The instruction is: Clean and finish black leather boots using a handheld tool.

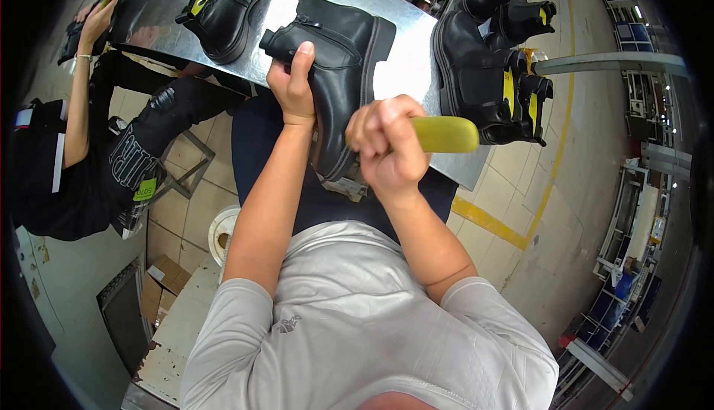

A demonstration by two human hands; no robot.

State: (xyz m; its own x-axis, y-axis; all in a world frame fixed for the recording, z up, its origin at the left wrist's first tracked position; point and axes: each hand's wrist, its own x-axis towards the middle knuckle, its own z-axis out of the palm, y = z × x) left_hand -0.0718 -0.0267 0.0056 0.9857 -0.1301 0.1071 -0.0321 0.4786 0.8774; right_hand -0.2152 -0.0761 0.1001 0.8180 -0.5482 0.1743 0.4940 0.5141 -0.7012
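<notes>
A black leather ankle boot [338, 64] lies on its side over the near edge of the metal table, its toe pointing down toward me and its heel to the right. My left hand [296, 86] grips it at the front of the shaft, thumb on top and the other fingers hidden beneath. Beside the toe, my right hand [390, 138] is closed around a long yellow-green piece with a rounded end [448, 135]. That end sticks out to the right of my fist; the part on the boot side is covered by my fingers.
Another black boot [230, 12] stands at the table's left, and several more boots [476, 68] cluster at the right edge. The metal table [413, 53] lies under them. At the left sits a co-worker [59, 164] with a raised arm. A metal rail [610, 64] juts in from the right.
</notes>
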